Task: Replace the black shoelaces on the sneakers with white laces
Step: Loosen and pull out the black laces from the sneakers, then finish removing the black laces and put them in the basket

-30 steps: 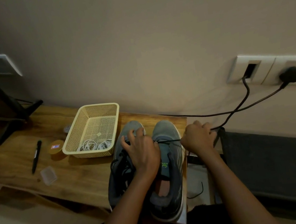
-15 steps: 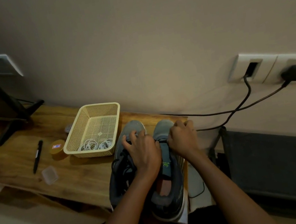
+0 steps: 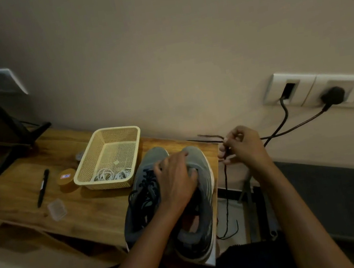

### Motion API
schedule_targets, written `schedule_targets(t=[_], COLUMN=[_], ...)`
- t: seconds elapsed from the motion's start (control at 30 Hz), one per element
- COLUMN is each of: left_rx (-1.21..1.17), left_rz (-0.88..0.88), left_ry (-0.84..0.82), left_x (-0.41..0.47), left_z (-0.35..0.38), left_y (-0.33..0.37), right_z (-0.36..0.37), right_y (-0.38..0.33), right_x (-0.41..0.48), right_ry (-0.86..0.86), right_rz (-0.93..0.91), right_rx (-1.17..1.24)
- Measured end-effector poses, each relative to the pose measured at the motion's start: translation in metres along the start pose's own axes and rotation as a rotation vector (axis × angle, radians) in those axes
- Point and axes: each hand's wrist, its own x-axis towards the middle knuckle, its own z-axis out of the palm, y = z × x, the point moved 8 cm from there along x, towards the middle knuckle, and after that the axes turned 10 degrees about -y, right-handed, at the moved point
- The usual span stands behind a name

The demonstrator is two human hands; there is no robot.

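you were unlacing the right-side sneaker on the tabletop, your left hand in a curled grip over its upper, your right hand in a narrow grip pinching the black lace that dangled past the edge; next, i judge, you had to drop it and fetch the white laces from the basket.

Both the left sneaker and the right sneaker are grey, paler at the toes, with white soles. The left sneaker's laces are black, and so is the loose lace at the right. The white laces sit in a cream basket with a fine mesh pattern. The table is warm brown wood with darker grain streaks. To the left are a black pen, a tan round tin with a red-and-blue label, and a clear plastic box. The far wall is beige, the socket plates are white, and the plug is black.
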Motion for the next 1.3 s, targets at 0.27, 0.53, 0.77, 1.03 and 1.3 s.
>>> schedule_targets(t=[0.27, 0.53, 0.77, 1.03, 1.3], left_rx=[-0.775, -0.448, -0.347, -0.107, -0.405], left_rz=[0.206, 0.139, 0.435, 0.657, 0.205], left_ry=[-0.458, -0.368, -0.147, -0.038, 0.399], left_x=[-0.038, -0.056, -0.077, -0.097, -0.099], left_z=[-0.003, -0.067, -0.214, -0.263, -0.335], left_y=[0.083, 0.080, 0.169, 0.226, 0.050], right_z=[-0.041, -0.185, -0.155, -0.022, -0.018], right_y=[-0.152, -0.242, -0.114, -0.164, -0.129], right_x=[-0.073, -0.193, -0.134, -0.201, -0.206], right_ry=[0.086, 0.926, 0.230, -0.494, -0.486], right_rz=[-0.478, -1.060, -0.025, -0.391, -0.352], right_rx=[0.190, 0.077, -0.608, 0.346, -0.045])
